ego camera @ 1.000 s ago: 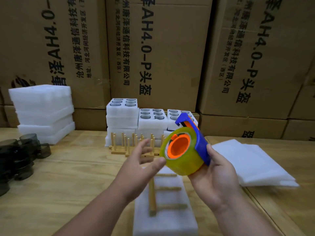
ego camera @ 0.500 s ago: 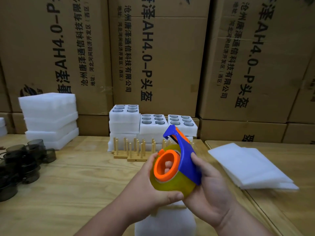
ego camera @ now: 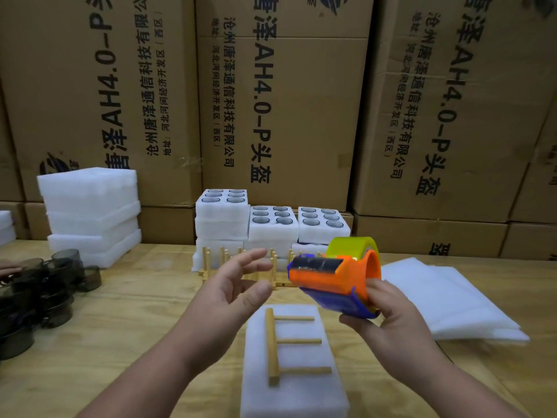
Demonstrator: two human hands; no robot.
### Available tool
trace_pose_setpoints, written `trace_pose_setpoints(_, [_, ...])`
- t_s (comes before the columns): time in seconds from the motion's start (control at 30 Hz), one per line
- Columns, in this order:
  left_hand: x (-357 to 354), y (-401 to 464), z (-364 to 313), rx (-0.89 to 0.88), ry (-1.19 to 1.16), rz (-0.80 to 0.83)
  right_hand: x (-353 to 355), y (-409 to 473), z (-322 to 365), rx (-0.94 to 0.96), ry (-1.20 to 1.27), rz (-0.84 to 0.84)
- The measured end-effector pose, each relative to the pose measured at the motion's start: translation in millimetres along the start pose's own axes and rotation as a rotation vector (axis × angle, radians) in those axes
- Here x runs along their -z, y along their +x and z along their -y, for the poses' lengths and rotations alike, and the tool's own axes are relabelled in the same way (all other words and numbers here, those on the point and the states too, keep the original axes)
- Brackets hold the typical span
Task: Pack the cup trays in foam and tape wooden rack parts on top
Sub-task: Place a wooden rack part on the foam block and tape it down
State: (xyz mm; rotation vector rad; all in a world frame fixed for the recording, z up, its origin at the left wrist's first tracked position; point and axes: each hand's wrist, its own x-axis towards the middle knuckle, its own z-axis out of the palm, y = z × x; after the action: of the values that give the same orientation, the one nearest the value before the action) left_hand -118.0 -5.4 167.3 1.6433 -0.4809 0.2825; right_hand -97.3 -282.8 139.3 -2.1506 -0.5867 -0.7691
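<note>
A: Behind the counter's (ego camera: 90,351) far edge, what is seen?

B: A wall of printed cardboard boxes (ego camera: 280,95) is stacked there. At the far left of the counter a pile of white foam blocks (ego camera: 90,215) is set, and by the far edge, near the middle, foam cup trays (ego camera: 271,224) are stacked with wooden rack parts (ego camera: 217,263) stood upright just in front of them.

A: And toward the near edge?

B: A wrapped foam package (ego camera: 301,387) is laid there, with a wooden rack piece (ego camera: 272,345) resting flat on top of it. Loose foam sheets (ego camera: 446,300) are spread near the right edge, and dark cups (ego camera: 36,294) are clustered at the left edge.

A: How are the hands held?

B: A tape dispenser (ego camera: 334,279), orange and blue with a yellowish roll, is gripped by the right hand (ego camera: 388,321) above the package. The left hand (ego camera: 232,291) is held with fingers spread apart beside the dispenser, touching nothing.
</note>
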Motion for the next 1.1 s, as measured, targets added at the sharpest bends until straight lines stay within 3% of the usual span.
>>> trace_pose_setpoints(0.3, [-6.8, 0.6, -12.8, -0.175, 0.411, 0.133, -6.8, -4.6, -12.4, 0.165, -0.083, 0.036])
trace_pose_setpoints(0.53, [0.1, -2.7, -14.2, -0.256, 0.542, 0.146, -10.0, -6.9, -17.5, 0.152, -0.128, 0.076])
trace_pose_setpoints(0.83, [1.4, -0.1, -24.4, -0.257, 0.671, 0.267, -10.6, -5.3, -28.4, 0.203, -0.175, 0.120])
trace_pose_setpoints(1.1, [5.6, 4.0, -27.1, -0.131, 0.675, 0.355, -6.9, -5.6, -29.3, 0.253, -0.164, 0.190])
